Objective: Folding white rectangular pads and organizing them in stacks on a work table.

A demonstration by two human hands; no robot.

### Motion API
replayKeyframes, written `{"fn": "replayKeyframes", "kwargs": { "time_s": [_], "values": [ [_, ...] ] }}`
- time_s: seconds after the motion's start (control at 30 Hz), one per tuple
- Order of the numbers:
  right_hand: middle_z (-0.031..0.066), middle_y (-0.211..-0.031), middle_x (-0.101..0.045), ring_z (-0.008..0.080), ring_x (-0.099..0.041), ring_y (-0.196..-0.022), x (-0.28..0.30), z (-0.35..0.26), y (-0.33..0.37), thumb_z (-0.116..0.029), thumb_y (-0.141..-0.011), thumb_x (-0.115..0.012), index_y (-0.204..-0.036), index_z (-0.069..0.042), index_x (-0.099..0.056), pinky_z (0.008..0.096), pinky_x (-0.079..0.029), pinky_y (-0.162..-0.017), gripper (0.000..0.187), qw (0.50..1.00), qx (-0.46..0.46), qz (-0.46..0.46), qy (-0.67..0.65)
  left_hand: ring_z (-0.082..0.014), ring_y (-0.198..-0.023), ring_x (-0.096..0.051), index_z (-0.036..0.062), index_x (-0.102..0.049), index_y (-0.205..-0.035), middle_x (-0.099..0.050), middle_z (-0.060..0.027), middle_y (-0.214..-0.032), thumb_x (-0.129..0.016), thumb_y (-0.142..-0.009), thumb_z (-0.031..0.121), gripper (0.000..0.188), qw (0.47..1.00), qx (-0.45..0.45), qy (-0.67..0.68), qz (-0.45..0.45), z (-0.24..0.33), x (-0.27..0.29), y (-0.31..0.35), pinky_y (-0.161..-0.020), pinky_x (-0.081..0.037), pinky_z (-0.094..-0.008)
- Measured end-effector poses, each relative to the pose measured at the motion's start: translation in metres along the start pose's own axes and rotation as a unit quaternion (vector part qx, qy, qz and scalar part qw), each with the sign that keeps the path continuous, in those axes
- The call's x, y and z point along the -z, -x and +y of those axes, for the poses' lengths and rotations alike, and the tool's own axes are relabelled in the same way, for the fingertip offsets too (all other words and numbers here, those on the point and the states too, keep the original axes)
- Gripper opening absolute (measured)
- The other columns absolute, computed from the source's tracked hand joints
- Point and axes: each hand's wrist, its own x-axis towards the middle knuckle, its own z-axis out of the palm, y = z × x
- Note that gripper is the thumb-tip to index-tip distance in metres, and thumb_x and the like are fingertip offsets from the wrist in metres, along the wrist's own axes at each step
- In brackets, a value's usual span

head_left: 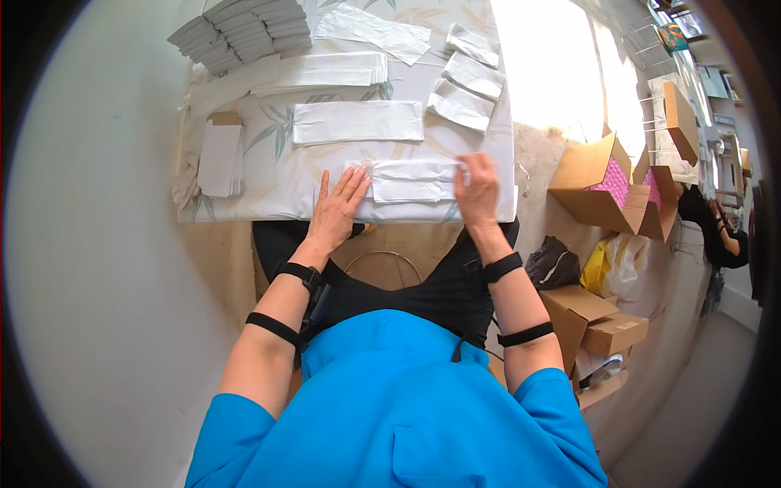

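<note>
A folded white piece (413, 180), thin like cloth or paper, lies near the front edge of the table. Flat at its left end rests my left hand (335, 210), fingers spread and the fingertips touching it. My right hand (478, 187) is closed at the right end, its curled fingers pinching the edge there. Just beyond lies a longer flat white strip (358, 123). To the far right are several smaller folded white pieces (465, 85), overlapping in a row.
Stacks of folded white pieces (244, 32) rise at the back left, beside a long white pile (325, 71). White sheets with brown card (221, 159) lie at the left. Right of the table (272, 183) stand open cartons (586, 167) and bags (553, 262). Another person (708, 228) is far right.
</note>
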Motion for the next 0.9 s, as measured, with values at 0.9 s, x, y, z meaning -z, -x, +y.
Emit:
{"fn": "replayKeyframes", "kwargs": {
  "time_s": [0.9],
  "values": [
    [0.0134, -0.076, -0.068, 0.0225, -0.068, -0.072, -0.068, -0.051, 0.018, -0.012, -0.08, -0.065, -0.086, 0.001, -0.068, 0.0319, -0.053, -0.069, 0.015, 0.94, -0.199, -0.13, -0.246, -0.0239, -0.101, -0.052, 0.0092, -0.069, -0.09, -0.059, -0.0054, -0.105, -0.074, -0.081, 0.019, 0.014, 0.817, 0.267, 0.373, 0.348, 0.031, 0.003, -0.015, -0.093, -0.039, -0.0345]
  ]
}}
